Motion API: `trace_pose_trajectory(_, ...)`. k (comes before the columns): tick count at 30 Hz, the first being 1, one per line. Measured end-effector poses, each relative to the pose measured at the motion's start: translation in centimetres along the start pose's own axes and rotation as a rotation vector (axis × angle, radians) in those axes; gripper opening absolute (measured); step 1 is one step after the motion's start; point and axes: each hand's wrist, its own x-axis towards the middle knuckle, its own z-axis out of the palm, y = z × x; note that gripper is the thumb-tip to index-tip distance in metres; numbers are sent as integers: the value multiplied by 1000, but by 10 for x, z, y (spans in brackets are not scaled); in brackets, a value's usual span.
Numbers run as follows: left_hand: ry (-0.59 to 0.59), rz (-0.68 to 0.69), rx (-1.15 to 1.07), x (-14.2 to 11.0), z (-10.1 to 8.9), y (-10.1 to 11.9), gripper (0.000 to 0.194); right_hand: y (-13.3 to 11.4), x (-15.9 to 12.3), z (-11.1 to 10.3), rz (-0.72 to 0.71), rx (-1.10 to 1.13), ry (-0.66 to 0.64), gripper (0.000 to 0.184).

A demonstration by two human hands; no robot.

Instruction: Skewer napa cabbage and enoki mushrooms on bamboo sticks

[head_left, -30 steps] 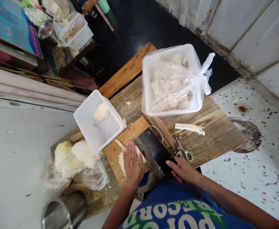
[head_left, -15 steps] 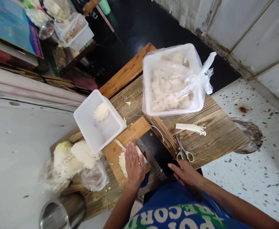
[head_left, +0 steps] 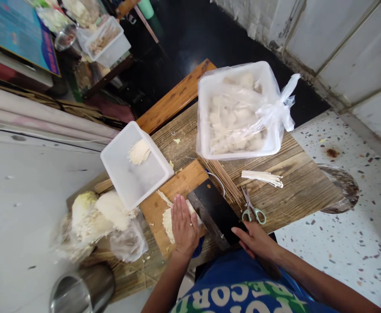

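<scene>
My left hand lies flat with its fingers stretched out, pressing on pale enoki mushrooms on the wooden cutting board. Part of the mushrooms is hidden under my palm. In my right hand is the handle of a wide dark cleaver, its blade lying over the right part of the board, close beside my left hand. Scissors with pale green handles rest on the table just beyond my right hand.
A white bin with a small pale heap stands left of the board. Behind are a bagged white tub, thin sticks and an enoki bunch. Bagged mushrooms and a steel pot sit at left.
The whole view has shifted slightly. Both hands, the cleaver and the mushrooms keep nearly the same places relative to the board.
</scene>
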Motion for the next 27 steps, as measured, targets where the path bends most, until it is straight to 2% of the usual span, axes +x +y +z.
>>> trace_pose_trajectory(5, 0, -1, -33, -1, 1, 1, 62, 1, -1, 1, -21, -12, 8, 38)
trace_pose_trajectory(12, 50, -27, -67, -1, 6, 1, 61, -14, 14, 15, -56, -84, 67, 32)
trace_pose_trajectory(20, 41, -29, -91, 0, 4, 3, 63, -17, 6, 14, -64, -220, 126, 32)
trace_pose_trajectory(27, 51, -37, -69, 1, 4, 3, 65, -26, 19, 21, -77, -259, 107, 28)
